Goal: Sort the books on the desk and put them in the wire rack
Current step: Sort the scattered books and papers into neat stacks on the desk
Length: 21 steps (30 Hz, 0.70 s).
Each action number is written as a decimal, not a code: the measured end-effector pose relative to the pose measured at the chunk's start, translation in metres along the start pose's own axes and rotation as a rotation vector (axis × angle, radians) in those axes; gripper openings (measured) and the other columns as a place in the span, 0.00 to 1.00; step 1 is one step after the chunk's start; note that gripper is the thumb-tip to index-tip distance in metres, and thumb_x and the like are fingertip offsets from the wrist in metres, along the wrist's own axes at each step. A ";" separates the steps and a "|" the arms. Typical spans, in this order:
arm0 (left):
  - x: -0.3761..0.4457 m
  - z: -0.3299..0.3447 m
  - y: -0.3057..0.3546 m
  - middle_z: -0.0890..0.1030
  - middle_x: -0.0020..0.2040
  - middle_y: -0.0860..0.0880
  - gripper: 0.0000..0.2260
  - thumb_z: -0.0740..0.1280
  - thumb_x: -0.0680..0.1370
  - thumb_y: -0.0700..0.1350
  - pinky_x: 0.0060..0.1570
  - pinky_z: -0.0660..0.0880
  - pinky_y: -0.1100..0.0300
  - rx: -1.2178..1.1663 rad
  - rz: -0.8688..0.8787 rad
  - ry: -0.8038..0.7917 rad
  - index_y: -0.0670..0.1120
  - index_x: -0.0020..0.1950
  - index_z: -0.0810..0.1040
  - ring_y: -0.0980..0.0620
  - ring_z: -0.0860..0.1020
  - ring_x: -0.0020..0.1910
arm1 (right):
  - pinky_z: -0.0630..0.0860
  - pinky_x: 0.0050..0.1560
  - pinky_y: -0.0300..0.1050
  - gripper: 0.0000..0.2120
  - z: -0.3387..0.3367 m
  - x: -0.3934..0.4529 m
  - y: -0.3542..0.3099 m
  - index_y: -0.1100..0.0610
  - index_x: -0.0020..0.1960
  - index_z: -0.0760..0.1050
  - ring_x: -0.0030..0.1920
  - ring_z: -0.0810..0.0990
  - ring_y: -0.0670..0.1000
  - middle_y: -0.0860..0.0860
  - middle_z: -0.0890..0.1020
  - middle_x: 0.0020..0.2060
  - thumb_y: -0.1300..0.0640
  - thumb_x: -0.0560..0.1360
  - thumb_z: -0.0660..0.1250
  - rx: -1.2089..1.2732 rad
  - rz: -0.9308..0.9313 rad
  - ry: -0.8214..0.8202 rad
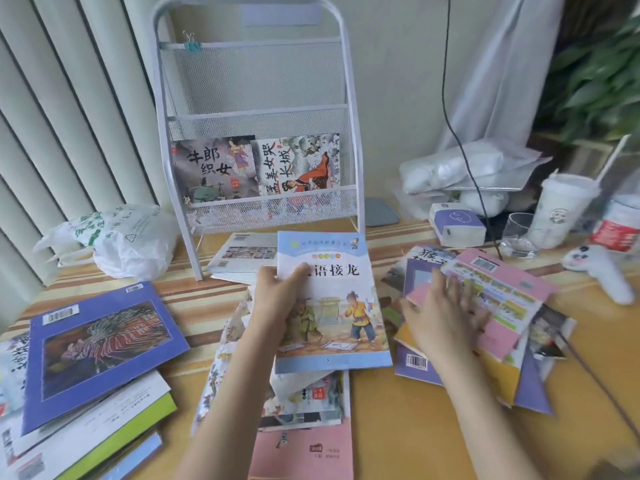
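Head view. Left hand (280,296) grips a blue-covered book (332,303) by its left edge, thumb across the cover, and holds it above a loose pile of books (304,403) at the middle of the desk (415,427). The book's long axis runs away from the person, top edge toward the wire rack (256,133).

Right hand (446,317) lies flat, fingers spread and straight, on a pink book (498,296) topping a scattered heap toward the right edge of the desk. It presses, not grips.

The rack stands upright at the back edge, just behind the held book. Its lowest pocket holds two picture books (256,168) side by side, covers facing out. The two upper pockets look empty; a binder clip (191,41) sits on the top rail.

More books sit at the near-left corner, a purple-blue book (100,348) on top. A plastic bag (121,237) lies left of the rack.

Judgement: the left hand is the nearer to the rack, which lies straight ahead and above; the book is already oriented top-first, so the move would be a lift forward into a pocket.
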<state>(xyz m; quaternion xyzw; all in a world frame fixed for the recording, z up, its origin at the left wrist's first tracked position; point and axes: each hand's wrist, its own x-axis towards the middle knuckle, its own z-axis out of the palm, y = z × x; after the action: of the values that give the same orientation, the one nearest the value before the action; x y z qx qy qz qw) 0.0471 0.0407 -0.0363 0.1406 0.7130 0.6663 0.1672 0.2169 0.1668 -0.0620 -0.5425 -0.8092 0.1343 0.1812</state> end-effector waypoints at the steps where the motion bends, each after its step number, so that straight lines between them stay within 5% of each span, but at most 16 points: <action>1: -0.002 0.003 -0.005 0.78 0.43 0.45 0.13 0.70 0.76 0.45 0.27 0.75 0.65 0.051 -0.017 -0.019 0.43 0.54 0.70 0.53 0.75 0.33 | 0.47 0.70 0.64 0.36 0.000 -0.002 0.005 0.55 0.76 0.47 0.75 0.45 0.62 0.60 0.51 0.76 0.38 0.76 0.56 -0.088 0.055 -0.067; 3: -0.004 0.006 -0.017 0.78 0.45 0.44 0.14 0.69 0.77 0.43 0.30 0.76 0.64 0.120 -0.075 -0.094 0.44 0.57 0.66 0.53 0.75 0.33 | 0.45 0.71 0.62 0.35 0.002 -0.001 0.013 0.53 0.76 0.47 0.75 0.43 0.62 0.58 0.50 0.76 0.37 0.77 0.52 -0.173 0.060 -0.104; 9: -0.004 -0.008 -0.032 0.80 0.41 0.44 0.22 0.64 0.79 0.39 0.29 0.78 0.61 0.031 -0.066 -0.269 0.52 0.67 0.58 0.49 0.78 0.33 | 0.67 0.65 0.55 0.23 0.003 0.003 0.010 0.55 0.71 0.64 0.68 0.66 0.62 0.56 0.71 0.67 0.45 0.80 0.54 -0.334 -0.070 0.032; 13: -0.006 -0.008 -0.038 0.77 0.39 0.45 0.14 0.62 0.79 0.41 0.30 0.70 0.60 0.252 0.115 -0.265 0.53 0.63 0.70 0.51 0.71 0.27 | 0.77 0.44 0.53 0.12 0.006 -0.004 0.007 0.60 0.61 0.74 0.46 0.80 0.61 0.59 0.83 0.43 0.59 0.78 0.62 -0.158 -0.187 0.313; 16: -0.007 -0.007 -0.039 0.81 0.48 0.45 0.08 0.62 0.80 0.41 0.36 0.77 0.53 0.215 0.135 -0.258 0.51 0.57 0.76 0.52 0.76 0.33 | 0.73 0.28 0.44 0.11 0.000 -0.012 0.005 0.62 0.54 0.80 0.31 0.81 0.59 0.60 0.82 0.31 0.61 0.76 0.63 0.072 -0.247 0.651; 18: -0.007 -0.008 -0.040 0.81 0.49 0.45 0.08 0.62 0.80 0.41 0.41 0.79 0.50 0.189 0.122 -0.260 0.50 0.57 0.76 0.51 0.78 0.36 | 0.72 0.31 0.42 0.13 -0.007 -0.017 0.000 0.59 0.52 0.81 0.32 0.82 0.56 0.55 0.84 0.33 0.58 0.77 0.59 0.156 -0.269 0.862; 21: -0.008 -0.008 -0.039 0.79 0.45 0.48 0.09 0.61 0.81 0.41 0.34 0.74 0.58 0.146 0.139 -0.236 0.51 0.58 0.74 0.53 0.76 0.32 | 0.68 0.56 0.51 0.08 -0.024 -0.020 -0.013 0.55 0.49 0.81 0.44 0.80 0.53 0.49 0.84 0.39 0.60 0.79 0.63 0.199 -0.285 1.124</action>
<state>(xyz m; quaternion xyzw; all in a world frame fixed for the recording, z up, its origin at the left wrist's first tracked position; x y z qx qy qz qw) 0.0517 0.0272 -0.0747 0.2786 0.7235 0.6015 0.1926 0.2237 0.1438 -0.0384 -0.3968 -0.6373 -0.1242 0.6488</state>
